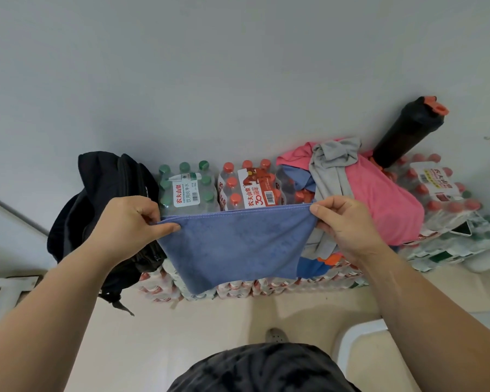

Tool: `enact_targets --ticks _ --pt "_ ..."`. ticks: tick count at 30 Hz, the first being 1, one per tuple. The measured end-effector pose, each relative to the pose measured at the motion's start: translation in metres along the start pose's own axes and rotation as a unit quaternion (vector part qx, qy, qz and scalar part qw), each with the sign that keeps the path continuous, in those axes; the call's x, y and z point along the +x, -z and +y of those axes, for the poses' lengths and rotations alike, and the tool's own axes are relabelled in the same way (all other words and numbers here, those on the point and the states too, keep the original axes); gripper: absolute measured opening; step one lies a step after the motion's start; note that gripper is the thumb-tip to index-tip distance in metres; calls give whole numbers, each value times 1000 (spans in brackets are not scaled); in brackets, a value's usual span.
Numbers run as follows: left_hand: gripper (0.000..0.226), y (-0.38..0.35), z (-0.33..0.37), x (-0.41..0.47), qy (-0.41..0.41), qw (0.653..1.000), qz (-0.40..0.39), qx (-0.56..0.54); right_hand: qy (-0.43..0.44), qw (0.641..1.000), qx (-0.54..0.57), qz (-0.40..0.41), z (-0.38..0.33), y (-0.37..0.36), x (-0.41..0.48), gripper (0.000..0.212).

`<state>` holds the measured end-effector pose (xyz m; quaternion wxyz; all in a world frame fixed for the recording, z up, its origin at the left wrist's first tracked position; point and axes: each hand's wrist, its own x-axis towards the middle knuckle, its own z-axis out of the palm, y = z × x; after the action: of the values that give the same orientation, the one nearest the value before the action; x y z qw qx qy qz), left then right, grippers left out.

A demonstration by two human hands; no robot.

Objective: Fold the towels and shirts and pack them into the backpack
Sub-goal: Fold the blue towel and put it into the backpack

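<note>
A blue towel (238, 244) hangs stretched in the air in front of me. My left hand (128, 222) pinches its upper left corner and my right hand (343, 224) pinches its upper right corner. The black backpack (102, 193) stands at the left end of a stack of bottled-water packs (246, 185), just behind my left hand. A heap of clothes lies at the right on the packs: a pink shirt (385, 199), a grey garment (331, 168) on top of it, and some blue cloth (297, 176) underneath.
A black shaker bottle (408, 131) with an orange lid stands behind the clothes heap. More water packs (447, 205) extend to the right. A plain wall rises behind. White furniture (359, 340) is at the lower right, a white frame (6, 292) at the lower left.
</note>
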<state>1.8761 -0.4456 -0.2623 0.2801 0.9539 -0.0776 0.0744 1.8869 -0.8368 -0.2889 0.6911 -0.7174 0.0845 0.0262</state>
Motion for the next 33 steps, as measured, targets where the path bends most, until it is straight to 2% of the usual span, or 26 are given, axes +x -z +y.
enact_targets --ticks 7,13,15,17,20,22,24,27,30,33 --pt "27 14 -12 -4 27 996 -76 -27 11 999 -33 3 0 -5 4 19" --pt "21 18 -17 -1 65 994 -16 -89 48 993 -108 13 -8 -12 5 22" --pt "22 21 -16 3 81 991 -25 -98 63 988 -142 11 -13 -13 8 18" --pt "25 23 -17 8 87 993 -41 -63 83 983 -161 6 -20 -14 13 18" --pt "14 25 -15 14 113 992 -21 -43 93 977 -190 -25 -33 -13 23 29" --pt "12 21 -14 19 146 987 15 -59 91 954 -282 -46 -38 -12 36 35" --pt "8 14 -16 30 204 970 39 -125 98 916 -384 -64 -40 -16 52 23" --pt "5 -2 -21 48 298 921 41 -248 130 895 -417 -88 -39 -28 81 6" --pt "7 -19 -23 69 372 875 42 -306 128 899 -412 -66 -26 -36 120 9" --pt "7 -35 -20 92 424 830 55 -358 56 937 -339 -62 -7 -47 155 12"
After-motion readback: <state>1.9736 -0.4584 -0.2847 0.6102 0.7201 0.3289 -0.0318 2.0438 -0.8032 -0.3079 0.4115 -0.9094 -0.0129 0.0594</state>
